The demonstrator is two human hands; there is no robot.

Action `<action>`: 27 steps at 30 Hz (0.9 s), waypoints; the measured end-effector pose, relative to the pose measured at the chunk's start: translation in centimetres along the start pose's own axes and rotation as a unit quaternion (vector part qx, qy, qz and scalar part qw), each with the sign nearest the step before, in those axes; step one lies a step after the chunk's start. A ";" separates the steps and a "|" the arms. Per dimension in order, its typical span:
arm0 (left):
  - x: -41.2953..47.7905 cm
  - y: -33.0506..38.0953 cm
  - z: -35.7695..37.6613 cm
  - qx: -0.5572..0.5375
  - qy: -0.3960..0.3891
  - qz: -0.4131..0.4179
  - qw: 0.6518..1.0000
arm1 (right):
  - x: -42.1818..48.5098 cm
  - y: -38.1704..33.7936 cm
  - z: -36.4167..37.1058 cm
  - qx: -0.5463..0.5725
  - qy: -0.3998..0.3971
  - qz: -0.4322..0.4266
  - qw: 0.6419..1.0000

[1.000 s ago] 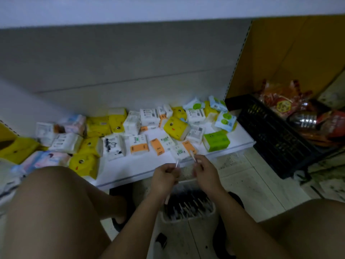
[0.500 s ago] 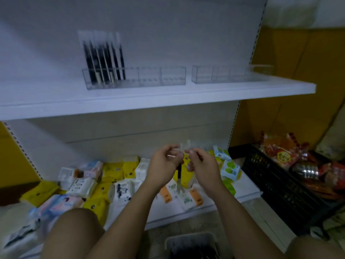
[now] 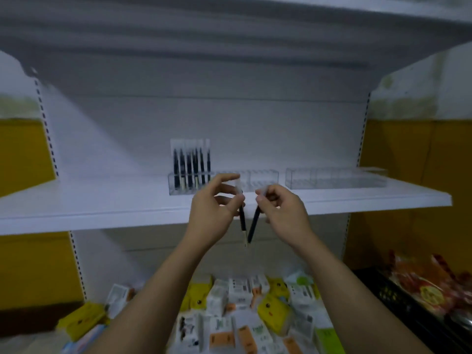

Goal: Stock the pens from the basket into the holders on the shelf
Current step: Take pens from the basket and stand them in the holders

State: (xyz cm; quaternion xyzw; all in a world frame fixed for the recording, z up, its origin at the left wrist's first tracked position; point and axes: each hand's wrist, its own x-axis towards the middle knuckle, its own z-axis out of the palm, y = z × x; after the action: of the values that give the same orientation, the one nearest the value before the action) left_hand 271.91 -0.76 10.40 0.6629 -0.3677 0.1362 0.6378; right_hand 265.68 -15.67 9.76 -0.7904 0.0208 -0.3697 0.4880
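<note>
Black pens (image 3: 191,172) in clear holder (image 3: 222,182); white shelf (image 3: 102,205); yellow wall (image 3: 408,154); yellow-white packets (image 3: 270,305)

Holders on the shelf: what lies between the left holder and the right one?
Nothing. The head view shows only a narrow bare strip of shelf between the left holder and the right holder.

Nothing is readable; the print on the small packs (image 3: 240,293) is blurred.
</note>
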 end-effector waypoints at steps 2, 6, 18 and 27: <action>1.2 1.0 -1.2 0.021 0.010 0.015 1.000 | 1.5 -1.7 0.1 -0.011 -0.011 -0.023 1.000; 3.6 2.8 -3.3 0.057 0.016 0.048 0.997 | 4.1 -4.2 0.2 -0.012 -0.023 -0.081 0.996; 12.6 3.0 -6.3 0.195 0.028 0.087 0.977 | 12.0 -5.5 2.9 -0.002 0.032 -0.127 0.991; 16.9 1.5 -7.1 0.286 0.021 0.139 0.948 | 16.4 -4.5 6.2 -0.013 0.029 -0.128 0.991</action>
State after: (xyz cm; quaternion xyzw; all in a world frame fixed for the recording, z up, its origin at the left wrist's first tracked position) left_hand 284.70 0.78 23.56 0.7568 -0.3888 0.3368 0.4033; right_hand 279.86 -15.08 20.96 -0.7819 -0.0614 -0.4512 0.4259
